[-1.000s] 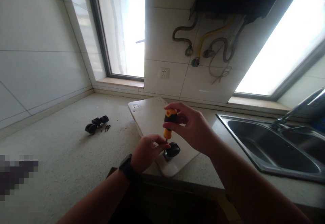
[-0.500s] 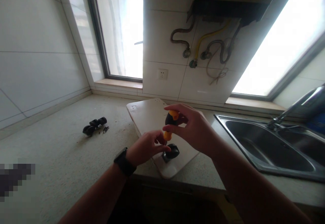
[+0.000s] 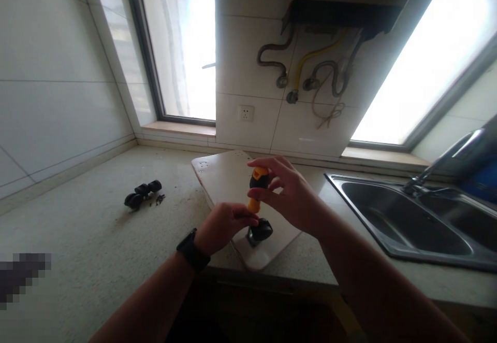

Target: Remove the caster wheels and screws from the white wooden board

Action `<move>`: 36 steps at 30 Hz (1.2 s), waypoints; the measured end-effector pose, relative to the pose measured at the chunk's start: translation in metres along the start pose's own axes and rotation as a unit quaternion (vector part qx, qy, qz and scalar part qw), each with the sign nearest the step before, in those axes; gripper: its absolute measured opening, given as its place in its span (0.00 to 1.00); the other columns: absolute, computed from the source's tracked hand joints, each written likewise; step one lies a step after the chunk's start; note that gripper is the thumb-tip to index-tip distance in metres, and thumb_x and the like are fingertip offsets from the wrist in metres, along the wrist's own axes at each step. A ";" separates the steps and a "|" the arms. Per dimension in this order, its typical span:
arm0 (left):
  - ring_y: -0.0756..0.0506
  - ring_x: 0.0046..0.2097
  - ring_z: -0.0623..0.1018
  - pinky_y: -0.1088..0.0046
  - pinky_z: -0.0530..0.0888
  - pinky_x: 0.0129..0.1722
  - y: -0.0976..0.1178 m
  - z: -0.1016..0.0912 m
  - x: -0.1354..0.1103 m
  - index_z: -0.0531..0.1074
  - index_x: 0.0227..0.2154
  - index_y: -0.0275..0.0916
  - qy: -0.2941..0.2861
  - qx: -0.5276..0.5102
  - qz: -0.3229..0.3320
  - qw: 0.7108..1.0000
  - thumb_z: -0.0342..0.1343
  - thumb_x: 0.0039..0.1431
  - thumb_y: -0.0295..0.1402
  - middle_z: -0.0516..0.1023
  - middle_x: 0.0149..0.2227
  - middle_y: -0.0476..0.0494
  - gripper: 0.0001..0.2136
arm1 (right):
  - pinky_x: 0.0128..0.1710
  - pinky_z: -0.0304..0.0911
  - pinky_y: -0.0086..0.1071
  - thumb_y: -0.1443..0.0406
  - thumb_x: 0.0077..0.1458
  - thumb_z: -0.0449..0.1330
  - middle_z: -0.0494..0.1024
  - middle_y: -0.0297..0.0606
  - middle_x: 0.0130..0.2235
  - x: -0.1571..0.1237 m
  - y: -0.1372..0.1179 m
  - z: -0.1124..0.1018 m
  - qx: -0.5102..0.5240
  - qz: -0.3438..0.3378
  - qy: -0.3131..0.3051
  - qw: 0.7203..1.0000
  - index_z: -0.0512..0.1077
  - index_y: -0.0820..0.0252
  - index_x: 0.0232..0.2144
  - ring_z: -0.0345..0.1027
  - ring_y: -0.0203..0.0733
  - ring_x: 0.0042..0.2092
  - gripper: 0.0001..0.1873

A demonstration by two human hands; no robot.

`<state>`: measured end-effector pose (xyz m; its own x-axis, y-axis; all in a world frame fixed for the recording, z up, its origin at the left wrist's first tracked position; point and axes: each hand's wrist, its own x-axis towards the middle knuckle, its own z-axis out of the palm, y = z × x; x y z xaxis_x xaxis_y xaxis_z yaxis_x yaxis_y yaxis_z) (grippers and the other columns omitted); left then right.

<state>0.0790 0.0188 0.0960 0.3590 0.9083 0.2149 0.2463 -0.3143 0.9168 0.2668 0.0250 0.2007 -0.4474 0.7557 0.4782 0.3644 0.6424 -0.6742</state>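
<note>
In my right hand (image 3: pixel 285 185) is a yellow-and-black screwdriver (image 3: pixel 259 178), held upright by the handle between thumb and fingers. My left hand (image 3: pixel 229 224), with a black watch on its wrist, pinches just below the yellow collar, around the screwdriver's lower end. Those fingers hide the tip and any screw under it. Right beside them a black caster wheel (image 3: pixel 262 229) with a metal plate sits on the near corner of a white board (image 3: pixel 229 182). The board lies on the counter, and small holes show at its far corners.
On the counter (image 3: pixel 166 229) to the left lie several black casters (image 3: pixel 134 200) beside a few loose screws (image 3: pixel 160 199). A double steel sink (image 3: pixel 392 254) with a faucet (image 3: pixel 446 161) is at the right. Pipes and a socket (image 3: pixel 246 113) are on the tiled wall.
My left thumb and fingers have closed together at the screwdriver's lower end. My right hand has turned the handle slightly. The view has shifted a little.
</note>
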 end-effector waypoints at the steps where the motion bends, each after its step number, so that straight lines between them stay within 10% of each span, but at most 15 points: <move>1: 0.41 0.41 0.84 0.66 0.76 0.44 0.001 0.001 0.000 0.84 0.36 0.40 0.006 0.004 -0.006 1.000 0.66 0.61 0.38 0.87 0.38 0.45 0.08 | 0.41 0.74 0.37 0.59 0.55 0.70 0.75 0.39 0.48 0.000 -0.001 0.001 -0.010 0.007 0.009 1.000 0.75 0.50 0.52 0.73 0.39 0.40 0.22; 10: 0.46 0.32 0.77 0.71 0.69 0.33 -0.001 0.010 -0.002 0.77 0.29 0.37 0.069 0.046 -0.014 0.996 0.69 0.56 0.42 0.82 0.30 0.47 0.13 | 0.54 0.74 0.42 0.69 0.57 0.62 0.79 0.42 0.51 -0.005 -0.002 -0.003 0.091 0.013 -0.039 0.995 0.69 0.55 0.57 0.77 0.43 0.50 0.24; 15: 0.50 0.27 0.69 0.73 0.64 0.29 -0.006 0.016 -0.002 0.75 0.31 0.36 0.070 0.048 0.022 0.996 0.66 0.60 0.42 0.74 0.25 0.51 0.13 | 0.42 0.74 0.43 0.53 0.53 0.71 0.79 0.42 0.44 0.000 -0.011 0.005 -0.054 0.036 0.003 0.998 0.74 0.56 0.42 0.76 0.46 0.42 0.19; 20: 0.48 0.31 0.73 0.72 0.68 0.32 -0.006 0.012 -0.002 0.76 0.31 0.37 0.071 0.026 0.018 0.997 0.72 0.54 0.43 0.78 0.29 0.50 0.15 | 0.39 0.75 0.42 0.59 0.44 0.76 0.80 0.39 0.38 0.005 -0.013 0.009 0.016 0.076 0.056 0.995 0.75 0.56 0.42 0.77 0.45 0.38 0.23; 29: 0.43 0.50 0.82 0.63 0.75 0.54 -0.003 -0.001 -0.001 0.80 0.50 0.38 -0.050 -0.104 0.059 0.992 0.60 0.67 0.36 0.84 0.49 0.39 0.12 | 0.53 0.74 0.42 0.76 0.49 0.60 0.78 0.42 0.51 0.003 -0.001 -0.003 0.196 0.007 -0.094 0.976 0.69 0.54 0.49 0.75 0.46 0.56 0.24; 36: 0.41 0.45 0.83 0.62 0.76 0.52 -0.005 0.006 0.000 0.84 0.40 0.37 -0.008 -0.126 0.039 0.991 0.64 0.64 0.37 0.87 0.41 0.41 0.09 | 0.48 0.72 0.45 0.57 0.56 0.68 0.71 0.40 0.48 0.002 -0.012 0.003 -0.038 0.001 0.013 0.999 0.73 0.53 0.50 0.70 0.44 0.46 0.20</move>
<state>0.0833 0.0188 0.0895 0.3835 0.8787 0.2843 -0.0136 -0.3024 0.9531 0.2589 0.0181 0.2081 -0.4263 0.7596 0.4913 0.4267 0.6477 -0.6312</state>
